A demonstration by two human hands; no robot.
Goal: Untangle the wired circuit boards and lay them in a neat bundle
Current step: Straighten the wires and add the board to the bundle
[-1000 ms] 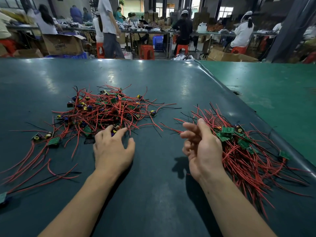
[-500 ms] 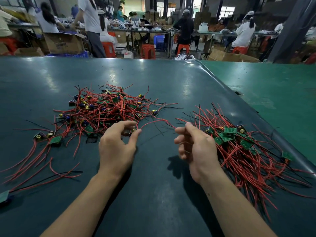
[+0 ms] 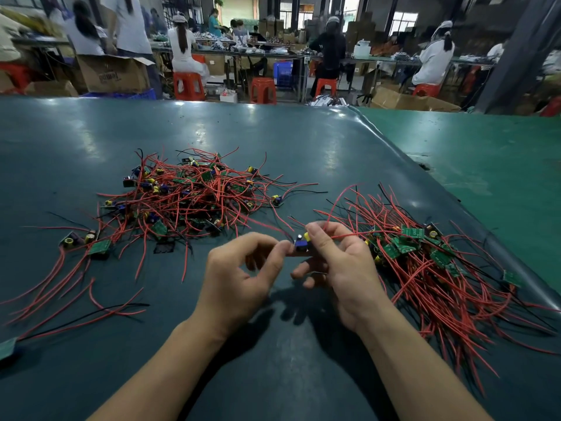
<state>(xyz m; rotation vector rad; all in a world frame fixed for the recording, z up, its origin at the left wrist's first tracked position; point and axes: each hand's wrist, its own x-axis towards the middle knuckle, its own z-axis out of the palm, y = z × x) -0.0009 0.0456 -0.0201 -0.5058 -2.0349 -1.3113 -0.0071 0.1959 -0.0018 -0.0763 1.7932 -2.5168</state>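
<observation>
Between both hands' grip (image 3: 296, 244) sits, seemingly pinched, one circuit board (image 3: 301, 244).

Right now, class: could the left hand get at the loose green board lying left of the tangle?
Probably not at once. The left hand pinches a small board together with the right hand. Bare table lies between it and the green board, so letting go would free it.

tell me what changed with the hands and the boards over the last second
The left hand left the tangled pile of red-wired green circuit boards and met the right hand mid-table. Both now pinch one small board with blue and yellow parts; the right grip also holds its red wire. The sorted bundle on the right and the dark green mat stayed put.
</observation>
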